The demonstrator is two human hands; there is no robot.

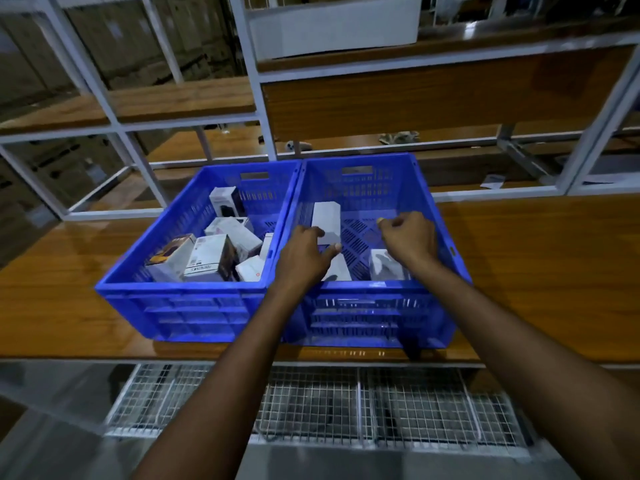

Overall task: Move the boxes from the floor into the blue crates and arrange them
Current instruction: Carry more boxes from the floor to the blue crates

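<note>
1. Head view: both hands reach into the right crate (pixel 367 181)
2. Left hand (pixel 304 252) grips a tall white box (pixel 326 221) at its near end, thumb and fingers around it
3. Right hand (pixel 410 237) hovers loosely curled over the crate floor, holding nothing
4. Near the right wrist, a clear-fronted box (pixel 386 268) stands against the near wall
5. Left crate (pixel 194 296) touches the right one and holds a jumble of boxes (pixel 211 258)
6. Both crates sit on the wooden tabletop (pixel 52 289)
</note>
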